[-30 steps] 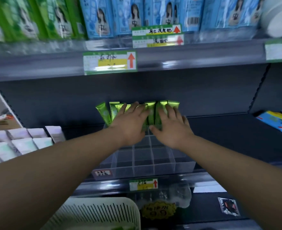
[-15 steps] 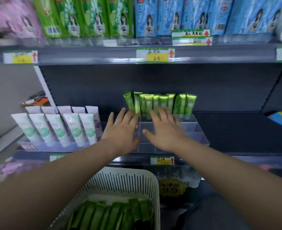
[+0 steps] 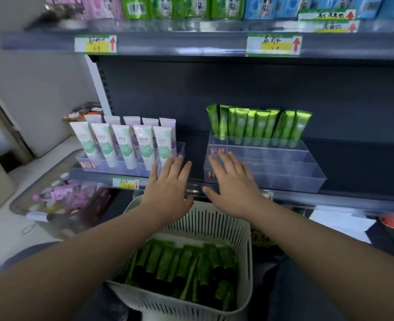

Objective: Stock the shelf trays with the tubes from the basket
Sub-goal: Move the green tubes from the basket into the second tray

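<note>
I'm marking both hands as holding nothing. The left hand is hanging flat with fingers straight and spread, just left of the clear tray, in front of the gap between it and the neighbouring tray. The right hand is hovering flat and spread too, over the clear tray's front-left corner. I'm not able to tell if it's touching the plastic. Neither hand is pinching or gripping anything.

Progress: I'm seeing one row of green tubes standing upright along the back of the clear tray, crimped ends up, packed side by side. The compartments in front of that row are showing no tubes, so I'm judging only the back row filled. The basket is sitting below and in front of the clear tray, under the wrists. A heap of loose tubes is lying in it, same green, plenty of them. I'm reading the task as early to middle: back row done, front rows waiting, much of the stock in the basket.

The neighbouring tray, left of the clear tray, is holding white tubes in two rows and looking full. I'm guessing it isn't needing the green ones. Above the clear tray, the upper shelf is carrying boxed goods and price tags, all blurred. I'm expecting the next move to be a reach down into the basket for another handful.
</note>
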Motion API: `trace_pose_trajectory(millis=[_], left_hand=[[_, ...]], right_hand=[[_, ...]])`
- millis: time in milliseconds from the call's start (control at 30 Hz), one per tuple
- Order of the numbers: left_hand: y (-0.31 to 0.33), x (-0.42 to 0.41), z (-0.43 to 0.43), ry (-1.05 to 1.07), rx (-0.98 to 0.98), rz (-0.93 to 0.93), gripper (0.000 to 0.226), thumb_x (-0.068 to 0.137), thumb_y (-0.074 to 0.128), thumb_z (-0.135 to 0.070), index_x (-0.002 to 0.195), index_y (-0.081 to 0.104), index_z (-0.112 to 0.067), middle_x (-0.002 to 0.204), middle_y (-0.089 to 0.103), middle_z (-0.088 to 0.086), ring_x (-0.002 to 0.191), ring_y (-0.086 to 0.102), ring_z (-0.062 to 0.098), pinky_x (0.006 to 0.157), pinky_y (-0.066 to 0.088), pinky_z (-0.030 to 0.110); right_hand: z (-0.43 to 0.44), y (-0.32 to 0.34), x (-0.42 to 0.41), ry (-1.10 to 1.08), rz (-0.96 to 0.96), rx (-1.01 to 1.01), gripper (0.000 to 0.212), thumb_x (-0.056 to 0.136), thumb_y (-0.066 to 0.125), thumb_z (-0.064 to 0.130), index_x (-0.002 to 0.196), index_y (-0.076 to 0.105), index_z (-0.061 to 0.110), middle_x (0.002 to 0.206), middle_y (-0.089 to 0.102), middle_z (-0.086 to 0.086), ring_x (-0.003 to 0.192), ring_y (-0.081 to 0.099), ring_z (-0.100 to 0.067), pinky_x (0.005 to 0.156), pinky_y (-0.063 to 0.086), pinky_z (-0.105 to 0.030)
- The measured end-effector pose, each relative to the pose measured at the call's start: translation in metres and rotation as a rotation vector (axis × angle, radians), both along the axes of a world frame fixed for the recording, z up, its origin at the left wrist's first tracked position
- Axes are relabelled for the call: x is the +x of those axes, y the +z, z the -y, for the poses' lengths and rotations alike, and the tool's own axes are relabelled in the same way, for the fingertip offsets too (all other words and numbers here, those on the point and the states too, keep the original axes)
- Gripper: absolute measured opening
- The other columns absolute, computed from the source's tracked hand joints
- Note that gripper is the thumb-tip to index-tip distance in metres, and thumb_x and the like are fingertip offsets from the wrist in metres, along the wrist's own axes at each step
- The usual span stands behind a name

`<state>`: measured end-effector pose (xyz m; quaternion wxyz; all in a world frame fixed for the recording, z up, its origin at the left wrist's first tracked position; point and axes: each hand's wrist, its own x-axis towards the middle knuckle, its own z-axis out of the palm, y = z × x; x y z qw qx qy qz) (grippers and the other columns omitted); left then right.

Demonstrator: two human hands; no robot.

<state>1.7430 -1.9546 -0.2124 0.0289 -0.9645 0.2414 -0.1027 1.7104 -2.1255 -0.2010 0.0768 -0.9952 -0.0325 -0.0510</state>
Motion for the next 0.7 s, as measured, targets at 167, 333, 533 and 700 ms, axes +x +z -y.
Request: trace_pose_trajectory(millis=[167, 333, 533, 700], left_hand=[[-0.026, -0.007, -0.015, 0.029, 0.002, -0.051, 0.082, 0.091, 0.036, -0.057, 0.15, -0.006, -0.019, 0.159, -0.008, 0.004, 0.146, -0.011, 0.023, 0.118, 0.001, 0.051], [-0.051, -0.016, -0.024, 0.035, -0.014, -0.11, 0.082, 0.091, 0.038, -0.056, 0.15, -0.003, -0.018, 0.159, -0.005, 0.005, 0.146, -0.011, 0.024, 0.119, 0.0, 0.049], [-0.084, -0.02, -0.03, 0.04, -0.02, -0.2, 0.081, 0.092, 0.039, -0.051, 0.151, -0.003, -0.016, 0.159, -0.006, 0.005, 0.146, -0.012, 0.023, 0.118, -0.004, 0.046], [-0.111, -0.015, -0.036, 0.038, -0.03, -0.292, 0.079, 0.092, 0.039, -0.051, 0.151, -0.002, -0.017, 0.16, -0.001, 0.004, 0.147, -0.007, 0.021, 0.12, 0.002, 0.045]], right_hand=[[-0.016, -0.032, -0.005, 0.037, -0.049, -0.005, 0.077, 0.094, 0.033, 0.058, 0.15, -0.009, 0.026, 0.158, -0.015, 0.001, 0.145, -0.017, -0.02, 0.119, -0.003, -0.045], [-0.021, -0.061, -0.01, 0.051, -0.107, 0.006, 0.078, 0.093, 0.034, 0.059, 0.15, -0.008, 0.025, 0.158, -0.015, 0.0, 0.145, -0.016, -0.021, 0.12, -0.001, -0.045], [-0.025, -0.094, -0.013, 0.045, -0.204, 0.097, 0.08, 0.092, 0.043, 0.054, 0.151, -0.004, 0.026, 0.159, -0.011, 0.001, 0.146, -0.014, -0.02, 0.119, -0.003, -0.043], [-0.024, -0.119, -0.012, 0.049, -0.296, 0.129, 0.077, 0.093, 0.043, 0.051, 0.151, 0.0, 0.026, 0.159, -0.006, 0.0, 0.146, -0.009, -0.02, 0.116, -0.002, -0.039]])
